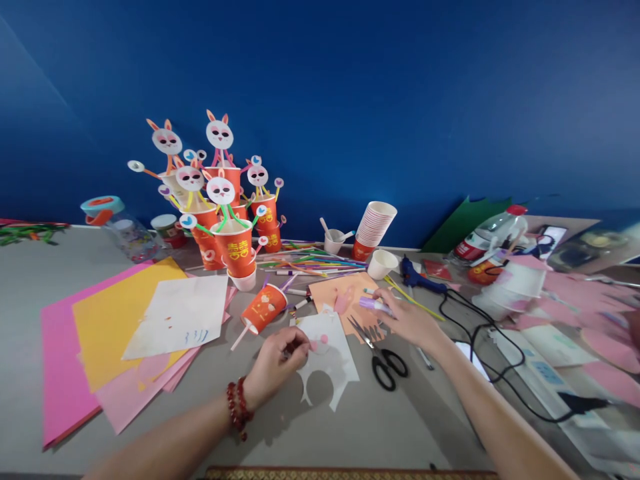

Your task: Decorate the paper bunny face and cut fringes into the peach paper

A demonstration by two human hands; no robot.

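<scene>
My left hand (280, 363), with a red bead bracelet (237, 408) at its wrist, is pinched at the fingertips on what looks like a small pink paper piece (313, 346). It hovers over a white sheet (334, 353) with curved cut-outs, where another pink piece (324, 339) shows. A purple glue stick (374, 305) is gripped in my right hand (400, 315), above an orange sheet (325, 288) with cut edges. Black-handled scissors (383, 363) lie partly opened between my hands. Left of them, an orange-red paper cup (264, 308) rests on its side with a straw poking out.
Rabbit-faced cup figures (235, 247) stand stacked at the back left. Coloured paper sheets (60, 373) cover the left side. Behind are pipe cleaners (305, 260), stacked cups (374, 227) and a blue glue gun (420, 277). Its black cable (480, 373) runs right towards a power strip (530, 363).
</scene>
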